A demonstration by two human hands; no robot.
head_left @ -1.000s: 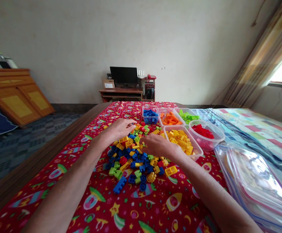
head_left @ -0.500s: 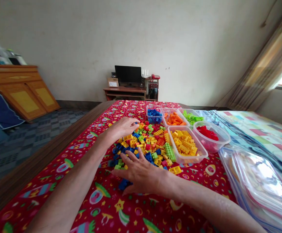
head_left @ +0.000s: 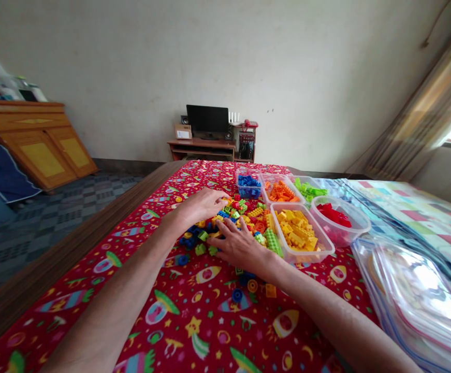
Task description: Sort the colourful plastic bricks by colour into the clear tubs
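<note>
A heap of mixed coloured toy bricks (head_left: pixel 244 217) lies on a red patterned tablecloth (head_left: pixel 194 321). My left hand (head_left: pixel 204 203) rests on the heap's far left side, fingers curled among the bricks; what they hold is hidden. My right hand (head_left: pixel 238 243) lies flat on the near bricks with its fingers spread. Beyond the heap stand clear tubs of sorted bricks: blue (head_left: pixel 248 185), orange (head_left: pixel 280 190), green (head_left: pixel 308 189), yellow (head_left: pixel 298 233), and a round one of red (head_left: pixel 339 217).
A few loose bricks (head_left: pixel 244 290) lie near my right wrist. Clear plastic bags (head_left: pixel 411 290) are piled at the right on a striped cloth. The table's wooden edge (head_left: pixel 66 259) runs along the left. A desk with a monitor (head_left: pixel 207 122) stands by the far wall.
My right hand slid forward over the near bricks, pushing them toward the heap and leaving a few loose ones behind. The left hand stayed on the heap.
</note>
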